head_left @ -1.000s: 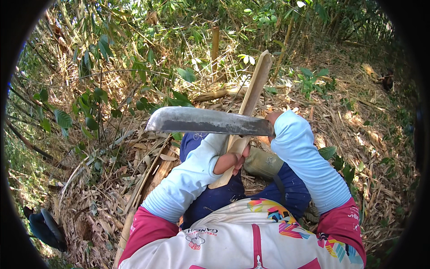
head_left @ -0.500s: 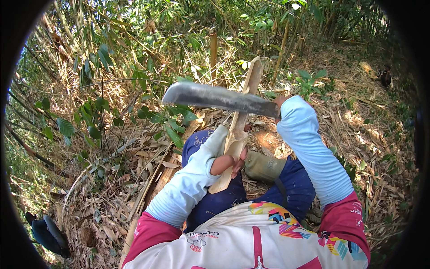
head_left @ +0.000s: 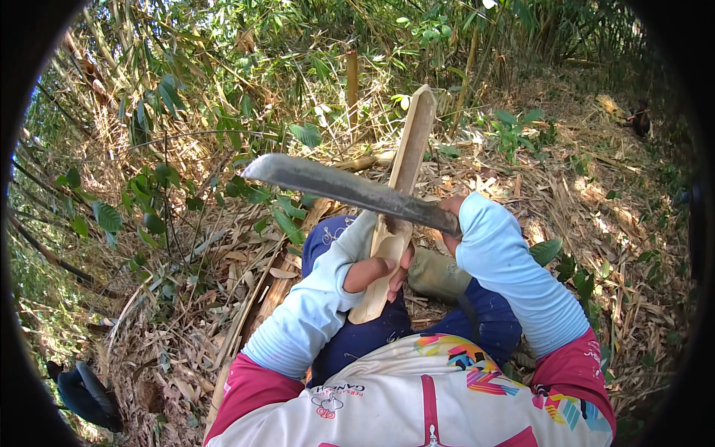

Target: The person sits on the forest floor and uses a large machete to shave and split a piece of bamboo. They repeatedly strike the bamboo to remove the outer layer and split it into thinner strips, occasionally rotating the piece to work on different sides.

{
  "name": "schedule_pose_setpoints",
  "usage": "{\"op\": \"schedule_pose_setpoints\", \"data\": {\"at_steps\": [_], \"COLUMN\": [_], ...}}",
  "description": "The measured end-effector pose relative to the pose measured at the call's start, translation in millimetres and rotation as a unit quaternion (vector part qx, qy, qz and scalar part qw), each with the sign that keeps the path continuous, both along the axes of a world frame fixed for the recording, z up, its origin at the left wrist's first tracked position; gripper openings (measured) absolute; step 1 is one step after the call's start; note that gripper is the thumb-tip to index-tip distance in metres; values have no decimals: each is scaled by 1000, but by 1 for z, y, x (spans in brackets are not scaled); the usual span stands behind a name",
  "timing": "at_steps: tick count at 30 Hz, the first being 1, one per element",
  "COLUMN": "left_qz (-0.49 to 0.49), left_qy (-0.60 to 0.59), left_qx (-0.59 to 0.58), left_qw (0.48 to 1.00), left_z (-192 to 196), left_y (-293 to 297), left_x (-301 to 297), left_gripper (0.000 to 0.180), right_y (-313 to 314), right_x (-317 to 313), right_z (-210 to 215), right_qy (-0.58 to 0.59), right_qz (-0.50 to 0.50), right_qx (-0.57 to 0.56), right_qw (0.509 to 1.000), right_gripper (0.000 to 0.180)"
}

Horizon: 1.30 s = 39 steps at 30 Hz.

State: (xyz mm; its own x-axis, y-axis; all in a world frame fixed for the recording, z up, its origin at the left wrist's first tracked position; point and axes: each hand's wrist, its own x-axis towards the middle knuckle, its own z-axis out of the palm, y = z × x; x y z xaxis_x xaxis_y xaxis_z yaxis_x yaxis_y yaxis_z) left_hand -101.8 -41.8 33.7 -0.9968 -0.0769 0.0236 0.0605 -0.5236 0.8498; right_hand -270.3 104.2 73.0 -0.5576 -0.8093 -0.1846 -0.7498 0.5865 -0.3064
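The pale wooden piece (head_left: 415, 134) stands slanted in front of the seated person, its far end leaning up and away to the right and its near end low over the dark blue trousers (head_left: 477, 320). From where I stand, the worry is the machete (head_left: 335, 185): its blade lies crosswise over the wood in view, just above the left hand (head_left: 372, 274), though whether steel and wood touch I cannot tell. A stroke that skids along the surface toward the body could reach that thumb, or snag the loose pale blue sleeve (head_left: 294, 316) that runs close under the blade. If the wood twists, since nothing but that hand visibly steadies it, the edge could glance off toward the legs. Too deep a bite beside the hollowed notch (head_left: 389, 242) might split it along the grain.

As for the grip, the left hand is closed around the lower part, thumb on the near side and fingers curled round the right edge, with no gap that I can see. The right hand (head_left: 453, 208) is curled at the machete's handle end; the handle itself is hidden, so how tightly it clasps I cannot tell.
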Motion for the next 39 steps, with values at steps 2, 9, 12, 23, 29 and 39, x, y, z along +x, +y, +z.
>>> {"op": "schedule_pose_setpoints", "data": {"at_steps": [2, 9, 12, 23, 29, 39], "left_qz": [-17, 0, -13, -35, -39, -37], "left_qy": [13, 16, 26, 15, 27, 8], "left_qx": [1, 2, -19, 32, 29, 36], "left_qw": [1000, 1000, 999, 999, 998, 999], "left_z": [-6, -4, -6, -1, 0, -2], "left_y": [-4, -2, -1, -4, -7, -2], "left_x": [-3, 1, -2, -2, 8, 1], "left_gripper": [72, 52, 49, 73, 80, 76], "right_y": [0, -1, -15, -27, -14, 20], "right_x": [21, 17, -8, -41, -63, -55], "right_z": [20, 20, 3, 6, 18, -13], "right_qy": [6, -1, -27, 55, 126, 24], "right_qz": [-2, -19, -5, -86, -164, -154], "right_qx": [31, 107, 190, 196, -150, -315], "right_qw": [1000, 994, 981, 975, 967, 936], "right_gripper": [44, 49, 46, 45, 31, 24]}}
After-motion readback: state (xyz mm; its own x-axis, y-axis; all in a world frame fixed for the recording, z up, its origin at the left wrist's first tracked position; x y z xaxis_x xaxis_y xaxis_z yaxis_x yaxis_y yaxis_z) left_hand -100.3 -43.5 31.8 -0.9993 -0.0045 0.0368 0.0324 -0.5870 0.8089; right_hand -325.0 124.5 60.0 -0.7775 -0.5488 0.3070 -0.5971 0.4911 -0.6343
